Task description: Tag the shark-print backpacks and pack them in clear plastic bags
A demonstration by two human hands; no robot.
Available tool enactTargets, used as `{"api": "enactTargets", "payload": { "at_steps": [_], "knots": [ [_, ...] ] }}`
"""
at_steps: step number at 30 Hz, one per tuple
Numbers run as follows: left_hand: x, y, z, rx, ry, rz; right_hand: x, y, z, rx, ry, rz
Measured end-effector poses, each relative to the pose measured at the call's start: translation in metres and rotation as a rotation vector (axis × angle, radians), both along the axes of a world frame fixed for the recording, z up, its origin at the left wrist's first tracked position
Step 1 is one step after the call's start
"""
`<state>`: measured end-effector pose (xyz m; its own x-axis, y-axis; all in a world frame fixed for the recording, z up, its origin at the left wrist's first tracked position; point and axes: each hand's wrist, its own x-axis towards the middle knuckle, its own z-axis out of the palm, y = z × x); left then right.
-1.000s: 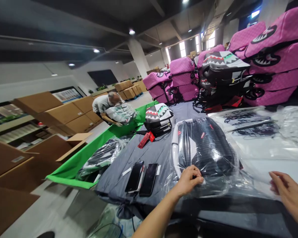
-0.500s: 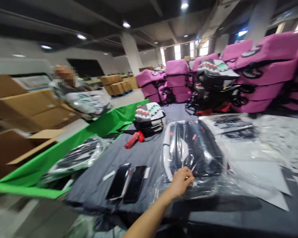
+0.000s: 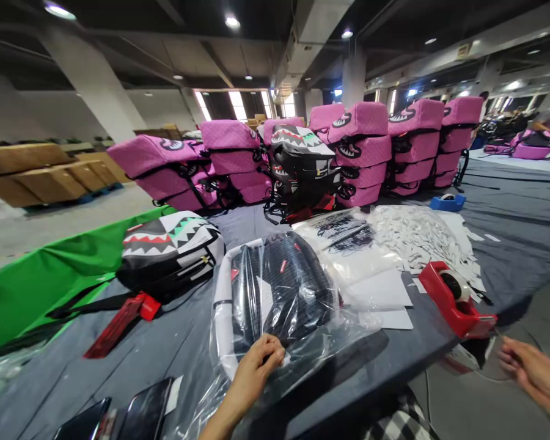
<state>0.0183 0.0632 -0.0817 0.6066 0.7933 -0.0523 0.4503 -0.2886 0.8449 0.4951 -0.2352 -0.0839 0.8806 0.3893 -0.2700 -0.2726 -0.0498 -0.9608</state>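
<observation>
Since the last frame my view has swung right, and my right hand (image 3: 531, 370) has come back into shot at the edge of the grey-covered desk (image 3: 522, 244), to the right of the bagged backpack (image 3: 293, 287). The backpack lies flat on the desk, sealed from sight only by its loose clear plastic bag (image 3: 348, 339). At its near edge, my left hand (image 3: 256, 373) pinches a gathered fold of that plastic, the fingers (image 3: 268, 348) firmly closed. My right fingers (image 3: 516, 357) are curled and part-open, just beside a red tape dispenser (image 3: 453, 299); the blur means I cannot tell whether they have hold of anything.

Left of the bagged backpack sit a loose shark-mouth backpack (image 3: 169, 256) and its red handle (image 3: 117, 324); in front of it, two phones (image 3: 146, 409) lie close to the trailing plastic. Beyond it, pink backpacks (image 3: 362, 153) stand stacked.

The main risk, from where I sit, is the dispenser: it is close to the desk edge, so one careless sweep of my right hand could send it to the floor. Slick plastic could also slip from my left fingers, and any hard drag could pull the phones along.
</observation>
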Motion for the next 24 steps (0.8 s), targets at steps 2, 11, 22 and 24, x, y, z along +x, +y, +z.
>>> {"api": "enactTargets", "payload": {
  "at_steps": [2,11,22,24],
  "knots": [
    [0.000,0.001,0.001,0.014,-0.006,-0.002,-0.042,0.019,-0.012,0.210,0.291,0.036],
    [0.009,-0.008,0.010,0.058,0.058,0.035,-0.213,0.183,0.065,0.167,-0.228,1.567],
    [0.013,-0.005,0.008,0.055,0.069,0.092,-0.230,0.311,0.091,-0.456,-1.494,1.663],
    [0.012,-0.004,0.007,0.057,0.069,0.085,-0.223,0.302,0.089,-0.505,-1.509,1.521]
  ]
}}
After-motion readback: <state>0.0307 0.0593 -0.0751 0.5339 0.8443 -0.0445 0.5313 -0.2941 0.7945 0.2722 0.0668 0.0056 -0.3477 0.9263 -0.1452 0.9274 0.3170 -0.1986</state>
